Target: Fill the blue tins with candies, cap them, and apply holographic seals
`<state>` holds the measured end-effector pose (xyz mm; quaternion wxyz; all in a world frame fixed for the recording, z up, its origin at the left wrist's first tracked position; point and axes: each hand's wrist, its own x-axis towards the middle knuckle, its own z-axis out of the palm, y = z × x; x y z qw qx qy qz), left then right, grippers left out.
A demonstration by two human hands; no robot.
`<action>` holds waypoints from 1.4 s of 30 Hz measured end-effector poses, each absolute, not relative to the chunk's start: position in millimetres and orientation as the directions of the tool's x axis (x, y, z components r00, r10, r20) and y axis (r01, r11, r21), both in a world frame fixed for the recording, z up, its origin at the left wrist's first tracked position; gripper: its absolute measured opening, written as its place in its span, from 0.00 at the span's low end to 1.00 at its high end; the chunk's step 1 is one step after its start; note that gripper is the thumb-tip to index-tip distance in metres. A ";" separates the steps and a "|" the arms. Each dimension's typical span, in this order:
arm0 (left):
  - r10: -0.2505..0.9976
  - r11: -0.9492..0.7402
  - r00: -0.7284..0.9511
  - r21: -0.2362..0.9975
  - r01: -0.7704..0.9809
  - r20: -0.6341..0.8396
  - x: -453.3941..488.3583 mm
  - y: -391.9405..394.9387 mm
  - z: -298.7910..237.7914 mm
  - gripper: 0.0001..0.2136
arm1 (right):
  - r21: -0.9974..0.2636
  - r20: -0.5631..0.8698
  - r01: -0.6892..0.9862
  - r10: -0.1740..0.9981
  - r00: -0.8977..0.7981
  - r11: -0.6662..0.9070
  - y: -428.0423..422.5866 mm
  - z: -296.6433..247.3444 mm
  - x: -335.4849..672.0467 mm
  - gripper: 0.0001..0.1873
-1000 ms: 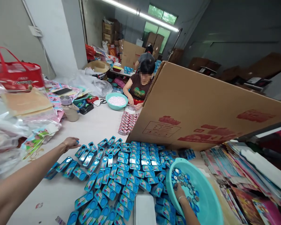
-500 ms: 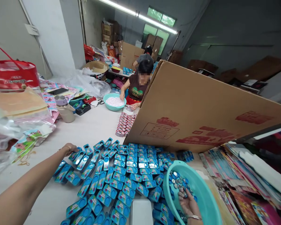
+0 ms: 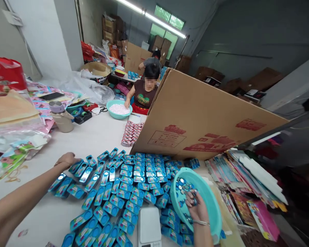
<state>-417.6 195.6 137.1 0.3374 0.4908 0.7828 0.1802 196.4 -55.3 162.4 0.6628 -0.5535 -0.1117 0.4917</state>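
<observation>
Many small blue tins (image 3: 127, 187), each with a round recess in its lid, stand in rows and loose groups on the white table (image 3: 92, 137). My left hand (image 3: 67, 160) lies at the far-left tins, its fingertips at the edge of one; how its fingers are bent is hard to see. In a turquoise basin (image 3: 213, 209) on the right lie small round metal discs (image 3: 181, 187), some silver, some blue. My right hand (image 3: 197, 206) is inside this basin, fingers curled around several discs. Among the tins stands a white scale (image 3: 149, 224).
A big cardboard box (image 3: 208, 120) leans over behind the tins. Beyond it sits a co-worker (image 3: 145, 94) with a hand in a bowl of small white pieces (image 3: 119, 109). A beige flask (image 3: 61, 118) and plastic bags stand left; stacked printed sheets (image 3: 247, 178) lie right.
The view has shifted, so things sit further left. My right hand has lifted a little within the basin, with discs in its fingers. My left hand remains by the far-left tins.
</observation>
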 end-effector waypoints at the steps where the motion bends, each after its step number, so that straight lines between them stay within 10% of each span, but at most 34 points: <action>1: 0.881 0.472 -0.285 0.651 0.594 -0.378 -412.1 187.7 141.9 0.25 | -0.868 -0.387 -0.474 0.800 0.458 -0.149 -50.9 170.6 172.9 0.20; 7: 0.776 0.609 0.123 0.785 0.110 -0.619 -318.9 55.6 132.8 0.26 | -0.880 -0.249 0.407 0.967 0.046 -0.246 -24.1 180.6 -28.9 0.16; 11: 0.577 0.768 0.486 0.235 -0.596 -0.656 -267.4 -29.8 97.9 0.25 | -0.447 -0.294 0.891 0.926 -0.237 0.087 -27.5 182.6 -141.6 0.13; 14: 0.639 0.659 0.406 0.192 -0.727 -0.654 -266.4 -50.7 85.9 0.25 | -0.307 -0.378 0.924 0.862 -0.337 0.226 -37.2 188.6 -176.1 0.15; 21: 0.652 0.551 0.236 0.236 -0.801 -0.721 -316.7 -48.5 95.5 0.18 | -0.501 -0.213 0.804 0.855 -0.473 0.320 -41.7 186.4 -172.0 0.17; 33: 0.651 0.619 0.315 0.242 -0.747 -0.691 -357.3 -45.1 121.9 0.06 | -0.441 -0.220 0.813 0.833 -0.508 0.380 -8.2 146.8 -204.5 0.14; 38: 0.722 0.631 0.280 0.435 -0.643 -0.632 -377.9 -39.8 104.6 0.10 | -0.520 -0.232 0.821 0.886 -0.402 0.236 1.8 132.4 -214.5 0.15; 42: 0.818 0.569 0.029 0.799 -0.194 -0.575 -393.1 -7.8 96.8 0.15 | -0.803 -0.216 0.597 0.932 -0.290 0.000 20.8 110.5 -221.9 0.15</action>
